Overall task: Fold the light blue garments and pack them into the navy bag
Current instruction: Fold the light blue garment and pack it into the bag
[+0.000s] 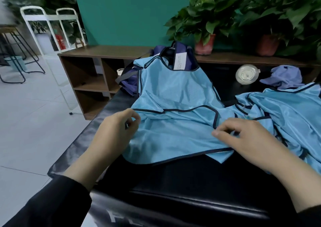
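Observation:
A light blue vest with dark trim (175, 94) lies spread on the black padded bench (173, 179), its collar resting against the navy bag (182, 56) at the far end. My left hand (114, 132) pinches the vest's left edge. At the right, my right hand (246, 139) pinches the fabric near the dark-trimmed armhole. A heap of more light blue garments (284, 110) lies to the right, partly under my right hand.
A brown wooden shelf (90, 66) runs behind the bench, with two potted plants (205, 23) on top. A clear lidded cup (246, 74) and a lavender cloth (283, 78) sit behind the heap. White tiled floor, stools and a white rack are at the left.

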